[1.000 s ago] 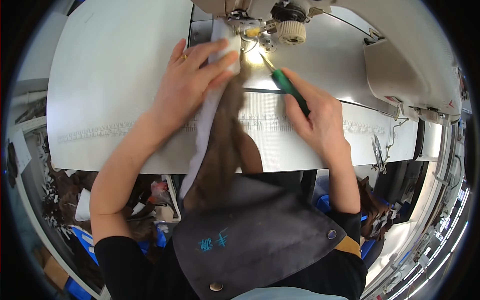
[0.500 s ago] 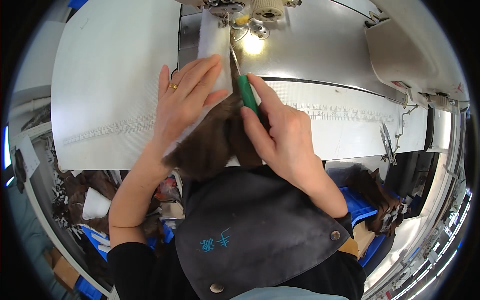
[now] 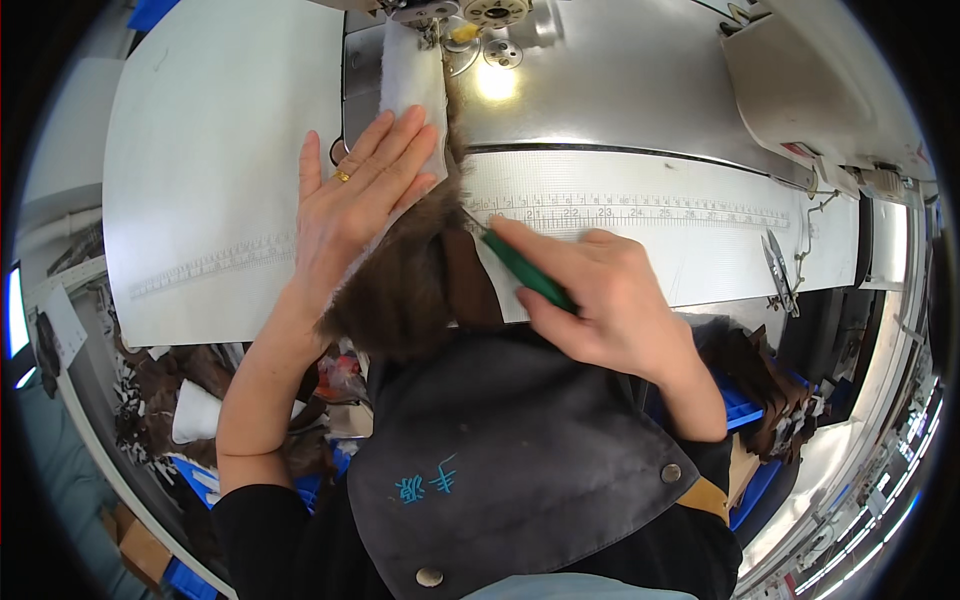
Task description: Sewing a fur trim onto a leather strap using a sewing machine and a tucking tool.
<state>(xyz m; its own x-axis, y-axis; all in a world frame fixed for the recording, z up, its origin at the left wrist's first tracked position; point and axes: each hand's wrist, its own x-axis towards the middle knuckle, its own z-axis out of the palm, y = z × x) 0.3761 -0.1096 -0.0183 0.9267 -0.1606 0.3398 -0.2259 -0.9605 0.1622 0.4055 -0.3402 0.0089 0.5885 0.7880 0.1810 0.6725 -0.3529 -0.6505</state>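
My left hand point(image 3: 355, 200) lies flat with its fingers stretched out on a white fleecy strip point(image 3: 410, 70). That strip runs up under the needle area of a sewing machine point(image 3: 428, 28). Brown fur point(image 3: 400, 285) shows along the strip's right edge and hangs toward my lap, beside a smooth dark brown piece point(image 3: 470, 280). In my right hand point(image 3: 615, 300) is a green-handled awl point(image 3: 525, 268), held to the right of the fur. Its thin metal tip points up and left at the fur's edge; whether it touches cannot be made out.
Printed rulers point(image 3: 640, 212) cross the white tabletop point(image 3: 200, 150). Thread snips point(image 3: 778, 270) hang at the right front edge. Blue bins point(image 3: 742, 408) with brown scraps stand below the table on both sides. The machine's metal bed point(image 3: 600, 90) fills the far right.
My right hand has drawn the awl back from near the needle, down and to the right, tilting it further left. My left hand stays on the strip.
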